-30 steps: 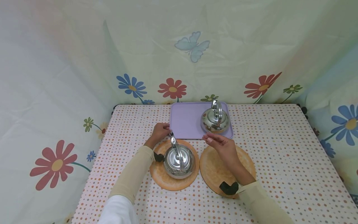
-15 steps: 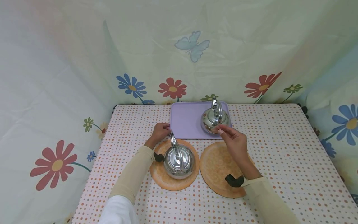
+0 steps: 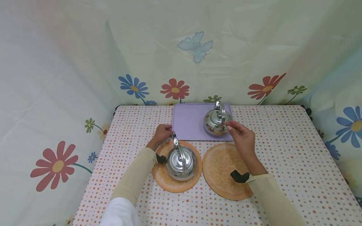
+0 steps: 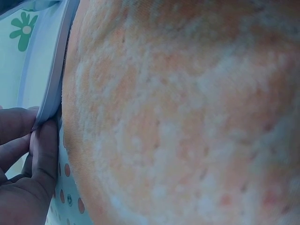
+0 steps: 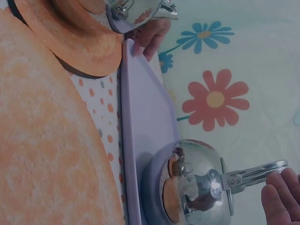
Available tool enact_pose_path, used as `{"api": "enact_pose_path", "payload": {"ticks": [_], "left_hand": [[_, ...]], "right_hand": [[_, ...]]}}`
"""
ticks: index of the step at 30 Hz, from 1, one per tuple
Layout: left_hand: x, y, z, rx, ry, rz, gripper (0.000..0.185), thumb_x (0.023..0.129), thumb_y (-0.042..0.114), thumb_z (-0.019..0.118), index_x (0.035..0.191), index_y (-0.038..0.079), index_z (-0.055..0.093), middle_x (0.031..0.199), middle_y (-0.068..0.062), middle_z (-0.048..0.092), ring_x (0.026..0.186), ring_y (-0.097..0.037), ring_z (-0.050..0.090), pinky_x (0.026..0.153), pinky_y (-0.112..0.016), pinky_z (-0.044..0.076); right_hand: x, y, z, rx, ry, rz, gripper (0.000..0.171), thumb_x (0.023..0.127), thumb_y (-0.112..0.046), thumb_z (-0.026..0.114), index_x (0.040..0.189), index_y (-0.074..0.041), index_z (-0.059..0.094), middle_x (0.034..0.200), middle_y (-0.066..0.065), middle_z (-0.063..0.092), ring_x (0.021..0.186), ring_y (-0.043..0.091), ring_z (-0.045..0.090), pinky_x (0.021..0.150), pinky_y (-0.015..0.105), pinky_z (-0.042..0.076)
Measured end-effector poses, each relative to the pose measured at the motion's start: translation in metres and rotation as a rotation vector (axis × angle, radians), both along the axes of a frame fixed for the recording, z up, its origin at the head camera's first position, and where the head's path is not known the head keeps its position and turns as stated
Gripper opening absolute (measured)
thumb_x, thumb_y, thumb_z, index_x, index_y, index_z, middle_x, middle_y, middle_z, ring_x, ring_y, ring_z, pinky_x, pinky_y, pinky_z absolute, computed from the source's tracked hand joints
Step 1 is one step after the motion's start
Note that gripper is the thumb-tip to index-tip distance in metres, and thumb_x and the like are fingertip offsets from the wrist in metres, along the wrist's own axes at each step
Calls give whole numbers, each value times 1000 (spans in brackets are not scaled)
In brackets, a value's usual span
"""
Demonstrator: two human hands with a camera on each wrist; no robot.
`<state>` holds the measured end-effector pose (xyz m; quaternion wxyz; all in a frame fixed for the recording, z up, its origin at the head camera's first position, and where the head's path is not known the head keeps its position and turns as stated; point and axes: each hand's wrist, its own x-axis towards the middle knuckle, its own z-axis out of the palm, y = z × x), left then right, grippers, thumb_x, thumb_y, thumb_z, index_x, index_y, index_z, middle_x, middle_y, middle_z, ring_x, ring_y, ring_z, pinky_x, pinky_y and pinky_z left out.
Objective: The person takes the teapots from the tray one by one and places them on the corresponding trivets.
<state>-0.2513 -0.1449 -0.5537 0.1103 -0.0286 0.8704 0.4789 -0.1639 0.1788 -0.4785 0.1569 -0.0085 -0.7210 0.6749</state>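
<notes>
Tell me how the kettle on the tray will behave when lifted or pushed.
The kettle looks like polished metal, so it should stay stiff. Its shiny, rounded sides may be slippery to push. Its broad, squat shape suggests it probably won't tip easily.

You can read no text, brand or number on the kettles [image 3: 181, 172] or on the tray [image 3: 187, 122] at the far edge of the table [image 3: 294, 163]. The backdrop [image 3: 232, 59] shows you no legible sign either.
</notes>
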Motion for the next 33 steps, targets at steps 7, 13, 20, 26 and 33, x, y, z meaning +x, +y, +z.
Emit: {"api": "enact_pose_path", "payload": {"ticks": [7, 13, 20, 26, 33], "left_hand": [[0, -1, 1, -2, 2, 4, 39, 86, 5, 68, 124, -3, 63, 96, -11, 68, 77, -15, 57, 72, -27, 48], [-1, -1, 0, -5, 2, 18, 39, 85, 5, 69, 123, -2, 64, 93, -9, 68, 77, -15, 57, 73, -27, 49], [1, 0, 0, 1, 2, 30, 38, 84, 5, 70, 122, -3, 65, 93, -10, 68, 77, -15, 58, 72, -27, 49], [0, 1, -2, 13, -4, 33, 39, 84, 4, 69, 122, -2, 65, 93, -9, 69, 76, -15, 58, 71, -26, 49], [1, 2, 0, 6, 9, 34, 38, 84, 3, 69, 121, -2, 66, 94, -10, 69, 79, -15, 59, 75, -28, 49]], "right_hand": [[-7, 2, -1, 22, -6, -3, 33, 93, -5, 64, 122, 11, 60, 116, 20, 66, 101, 6, 64, 86, 18, 48], [-13, 4, 3, 42, -136, 21, 41, 95, -15, 63, 131, 5, 57, 124, 16, 63, 109, 9, 61, 88, 17, 46], [-22, 7, -1, 37, -282, 66, 55, 94, -34, 65, 139, -5, 53, 130, 9, 61, 110, 8, 60, 89, 17, 46], [-29, 5, 1, 56, -293, 90, 56, 95, -35, 63, 139, -2, 52, 133, 19, 56, 108, 9, 60, 89, 19, 46], [-36, 3, 3, 48, -308, 74, 56, 94, -35, 64, 137, -1, 54, 127, 16, 61, 101, 6, 61, 85, 17, 47]]}}
